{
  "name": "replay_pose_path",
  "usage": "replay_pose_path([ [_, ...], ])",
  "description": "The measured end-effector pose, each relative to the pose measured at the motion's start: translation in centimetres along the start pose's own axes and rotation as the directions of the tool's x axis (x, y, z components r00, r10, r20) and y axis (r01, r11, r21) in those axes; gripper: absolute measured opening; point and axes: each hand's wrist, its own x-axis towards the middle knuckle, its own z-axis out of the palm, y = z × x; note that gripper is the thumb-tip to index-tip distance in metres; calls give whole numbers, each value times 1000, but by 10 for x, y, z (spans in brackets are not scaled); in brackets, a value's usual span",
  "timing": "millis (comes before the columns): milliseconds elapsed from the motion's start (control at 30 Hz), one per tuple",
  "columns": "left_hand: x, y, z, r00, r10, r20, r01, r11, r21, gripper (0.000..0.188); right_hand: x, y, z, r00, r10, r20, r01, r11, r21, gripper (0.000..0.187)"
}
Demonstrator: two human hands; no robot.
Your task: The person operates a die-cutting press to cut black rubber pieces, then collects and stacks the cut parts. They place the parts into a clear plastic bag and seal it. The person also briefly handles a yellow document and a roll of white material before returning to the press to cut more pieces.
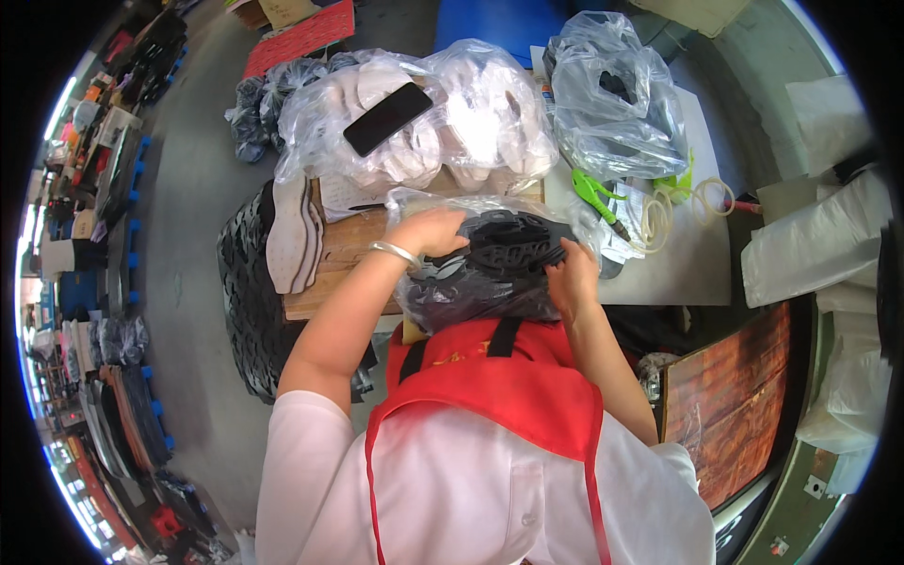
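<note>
A clear plastic bag [485,306] of black moulded pieces, perhaps shoe parts, lies at the table's near edge, close to my apron. Its mouth is spread, and a stack of black pieces [513,247] with openwork and raised lettering shows on top. My left hand [429,232], a silvery bangle at its wrist, curls its fingers at the bag's left side by the pieces. At the stack's right end, my right hand [573,277] pinches the edge of black pieces between thumb and fingers. Plastic and pieces partly hide the fingertips of both hands.
Bags of pale insole-shaped pieces [508,122] stand beyond, a black phone [388,120] on top. Pale sole-shaped sheets [292,235] lie left. At right are a green air gun [595,196], a coiled hose [656,221] and another clear bag [617,113].
</note>
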Motion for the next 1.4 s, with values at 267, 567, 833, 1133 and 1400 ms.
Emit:
replay_pose_path([
  [267,-80,1,-3,939,-45,-342,91,988,121,42,-72,-32,-24,928,-337,158,366,749,-553,91],
  [567,-129,-37,-1,784,428,-451,-212,866,454,24,-124,-68,-1,824,-447,348,493,868,-53,41],
  [833,-150,-22,-12,726,484,-488,-156,807,569,17,-104,-71,6,849,-410,333,369,911,183,63],
  [1133,-170,28,-55,590,513,-623,-122,820,559,27,-116,-115,-20,753,-451,479,-36,699,715,70],
  [1400,-183,43,-64,585,574,-573,-224,793,566,36,-104,-89,-6,896,-331,296,413,867,-280,66],
])
